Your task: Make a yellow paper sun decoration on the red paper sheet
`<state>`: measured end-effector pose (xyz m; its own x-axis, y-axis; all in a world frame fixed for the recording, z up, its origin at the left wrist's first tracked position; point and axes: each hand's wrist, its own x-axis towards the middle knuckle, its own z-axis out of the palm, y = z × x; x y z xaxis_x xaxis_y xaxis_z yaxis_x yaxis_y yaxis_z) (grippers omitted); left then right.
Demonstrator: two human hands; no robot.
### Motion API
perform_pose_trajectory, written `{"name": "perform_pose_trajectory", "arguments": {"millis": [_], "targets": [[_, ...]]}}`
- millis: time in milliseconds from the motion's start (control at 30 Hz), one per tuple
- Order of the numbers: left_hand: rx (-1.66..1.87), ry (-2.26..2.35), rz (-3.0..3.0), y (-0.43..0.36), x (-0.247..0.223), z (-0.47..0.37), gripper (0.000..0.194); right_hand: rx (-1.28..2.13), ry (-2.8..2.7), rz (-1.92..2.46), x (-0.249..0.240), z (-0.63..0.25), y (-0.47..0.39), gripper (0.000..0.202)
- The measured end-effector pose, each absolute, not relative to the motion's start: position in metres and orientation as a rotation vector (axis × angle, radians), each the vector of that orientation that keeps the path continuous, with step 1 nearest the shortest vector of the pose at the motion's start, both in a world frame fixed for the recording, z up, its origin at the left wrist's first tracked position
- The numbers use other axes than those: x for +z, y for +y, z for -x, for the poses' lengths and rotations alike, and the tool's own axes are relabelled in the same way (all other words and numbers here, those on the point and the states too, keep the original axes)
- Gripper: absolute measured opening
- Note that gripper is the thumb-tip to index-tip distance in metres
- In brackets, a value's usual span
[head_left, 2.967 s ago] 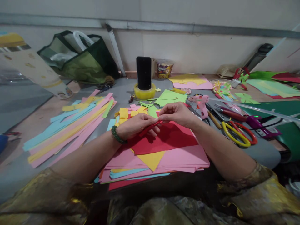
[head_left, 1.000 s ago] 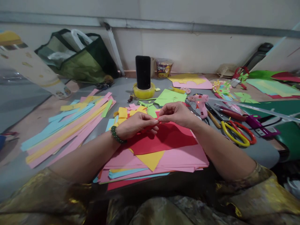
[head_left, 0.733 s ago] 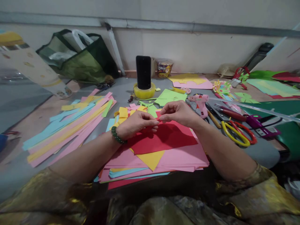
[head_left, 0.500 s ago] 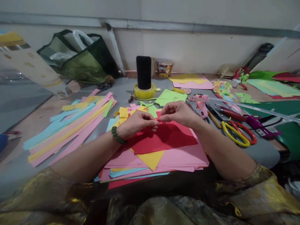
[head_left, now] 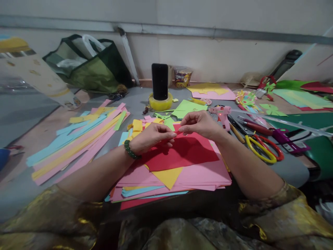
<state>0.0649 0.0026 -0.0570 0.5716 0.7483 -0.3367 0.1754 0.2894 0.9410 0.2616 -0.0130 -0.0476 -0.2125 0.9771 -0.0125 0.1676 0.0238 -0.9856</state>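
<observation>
Both hands meet above a red sheet [head_left: 187, 152] that lies on a stack of pink paper [head_left: 205, 178]. My left hand [head_left: 155, 138], with a green bead bracelet at the wrist, is closed in a pinch. My right hand [head_left: 199, 124] pinches thumb to forefinger just beside it, a small gap between the fingertips. Something small and red seems to be between them, too small to make out. A yellow piece [head_left: 168, 176] pokes out below the red sheet. Yellow paper bits [head_left: 137, 125] lie beyond my left hand.
Paper strips [head_left: 80, 139] spread at the left. A phone [head_left: 160, 81] stands on a yellow tape roll [head_left: 160, 102]. At the right are a pink glue gun [head_left: 222, 114], scissors [head_left: 262, 149] and a purple power strip [head_left: 290, 140]. A green bag [head_left: 91, 66] stands behind.
My right hand's fingertips have drawn slightly away from my left hand's. The left hand has barely moved.
</observation>
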Motion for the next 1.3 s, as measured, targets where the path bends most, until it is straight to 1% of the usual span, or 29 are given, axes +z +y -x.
{"name": "perform_pose_trajectory", "arguments": {"millis": [400,600,833,1067,1300], "targets": [[0.429,0.962,-1.297,0.004,-0.055,-0.061,0.029,1.285,-1.516,1.219,-0.045,-0.267,-0.013,0.036],[0.433,0.941,-1.341,0.005,-0.053,-0.06,0.033,1.311,-1.495,1.209,-0.046,-0.267,-0.013,0.036],[0.452,0.919,-1.436,0.007,-0.052,-0.06,0.033,1.339,-1.496,1.22,-0.043,-0.268,-0.014,0.035],[0.43,0.938,-1.45,0.008,-0.053,-0.059,0.041,1.324,-1.477,1.211,-0.041,-0.269,-0.014,0.038],[0.326,0.899,-1.475,0.015,-0.049,-0.053,0.034,1.327,-1.46,1.223,-0.038,-0.269,-0.016,0.039]]}}
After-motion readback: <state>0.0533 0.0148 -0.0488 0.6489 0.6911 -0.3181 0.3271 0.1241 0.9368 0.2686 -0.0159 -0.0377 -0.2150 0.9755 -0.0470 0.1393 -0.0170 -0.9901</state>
